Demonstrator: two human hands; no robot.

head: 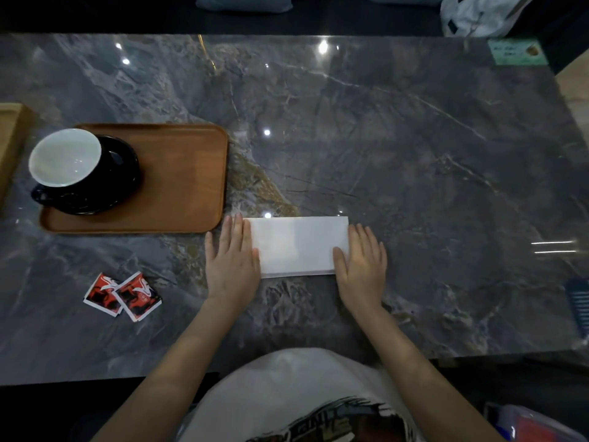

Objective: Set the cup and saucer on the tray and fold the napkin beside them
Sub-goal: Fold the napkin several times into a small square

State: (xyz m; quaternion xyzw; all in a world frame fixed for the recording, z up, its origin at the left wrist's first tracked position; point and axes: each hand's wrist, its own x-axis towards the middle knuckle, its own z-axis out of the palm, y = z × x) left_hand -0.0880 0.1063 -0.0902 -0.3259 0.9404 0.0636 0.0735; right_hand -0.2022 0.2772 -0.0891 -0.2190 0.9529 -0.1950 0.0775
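A brown wooden tray (pixel 178 186) lies at the left of the marble table. On its left part stands a black cup with a white inside (pixel 65 157) on a black saucer (pixel 122 173). To the right of the tray's near corner, a white napkin (pixel 296 245) lies folded into a flat rectangle on the table. My left hand (pixel 231 256) rests flat on the napkin's left end, fingers together and extended. My right hand (pixel 361 260) presses flat on its right end. Neither hand grips anything.
Two red and white sachets (pixel 122 295) lie near the front left of the table (pixel 414 154). A light wooden box edge (pixel 9 138) sits at the far left. A green card (pixel 516 52) lies at the back right corner; a white bag (pixel 481 14) is behind it.
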